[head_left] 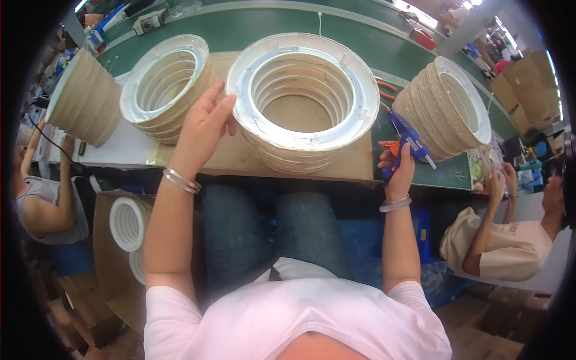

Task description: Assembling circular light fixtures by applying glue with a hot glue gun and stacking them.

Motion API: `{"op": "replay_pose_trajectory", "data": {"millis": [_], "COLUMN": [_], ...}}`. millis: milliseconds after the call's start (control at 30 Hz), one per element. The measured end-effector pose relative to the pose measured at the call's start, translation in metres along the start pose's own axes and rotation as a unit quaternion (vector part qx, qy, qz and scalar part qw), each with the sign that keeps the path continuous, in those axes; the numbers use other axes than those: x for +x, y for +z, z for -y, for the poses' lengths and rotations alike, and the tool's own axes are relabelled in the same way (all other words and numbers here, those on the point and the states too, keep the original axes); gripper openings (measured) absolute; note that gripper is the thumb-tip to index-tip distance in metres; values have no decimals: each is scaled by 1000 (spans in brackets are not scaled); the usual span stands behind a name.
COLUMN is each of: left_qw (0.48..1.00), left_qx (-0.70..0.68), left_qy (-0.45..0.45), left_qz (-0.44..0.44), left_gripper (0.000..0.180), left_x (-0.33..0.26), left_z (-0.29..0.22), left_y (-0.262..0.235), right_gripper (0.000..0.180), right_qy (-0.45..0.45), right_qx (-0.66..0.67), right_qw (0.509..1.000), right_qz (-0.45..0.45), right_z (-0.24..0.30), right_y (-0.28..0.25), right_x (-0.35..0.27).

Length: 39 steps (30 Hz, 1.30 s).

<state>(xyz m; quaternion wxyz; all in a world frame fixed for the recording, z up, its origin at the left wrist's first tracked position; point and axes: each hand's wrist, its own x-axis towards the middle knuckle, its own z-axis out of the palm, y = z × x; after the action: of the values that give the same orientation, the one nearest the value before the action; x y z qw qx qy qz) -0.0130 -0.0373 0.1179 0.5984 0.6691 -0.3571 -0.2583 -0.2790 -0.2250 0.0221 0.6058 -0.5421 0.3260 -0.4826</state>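
Observation:
In front of me a round ribbed lampshade (303, 135), with a white ring top and beige pleated sides, stands on a brown board. My left hand (207, 123) is at its left rim, fingers apart and stretched out; the fingertips seem to touch the rim. My right hand (398, 165) grips a blue glue gun (405, 129) with an orange trigger, held to the right of this lampshade. A second lampshade (165, 81) stands close on the left, beside my left hand. Another lampshade (441, 108), tilted, is just beyond the glue gun.
A further lampshade (84, 99) stands at the far left of the green table (258, 24). Orange-handled pliers (387, 90) lie behind the glue gun. White ribbed rings (128, 223) sit in a cardboard box (105, 264) below left. Co-workers sit on both sides.

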Motion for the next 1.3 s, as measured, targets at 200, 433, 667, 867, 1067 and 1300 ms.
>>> {"op": "replay_pose_trajectory", "data": {"millis": [200,433,667,867,1067,1300], "left_qw": [999,994,976,959,952,954], "left_qx": [-1,-33,9,79,109,103], "left_qy": [5,66,35,-15,-15,-33], "left_qz": [33,-79,-213,-273,-285,-281], "left_gripper": [29,28,18,17,18,21], "left_x": [5,7,3,8,12,13], "left_z": [-17,-47,-32,5,25,30], "left_y": [-6,-58,-137,-167,-166,-163], "right_gripper": [40,39,40,41,41,42], "right_qy": [36,56,38,49,43,64], "right_qx": [22,66,48,47,50,53], "right_qw": [999,996,998,998,998,996], "right_qz": [4,-12,6,-4,-9,-30], "right_z": [-15,-13,-12,-11,-10,-14], "right_y": [-14,-22,-17,-17,-12,-18], "right_x": [6,6,4,3,4,4]}}
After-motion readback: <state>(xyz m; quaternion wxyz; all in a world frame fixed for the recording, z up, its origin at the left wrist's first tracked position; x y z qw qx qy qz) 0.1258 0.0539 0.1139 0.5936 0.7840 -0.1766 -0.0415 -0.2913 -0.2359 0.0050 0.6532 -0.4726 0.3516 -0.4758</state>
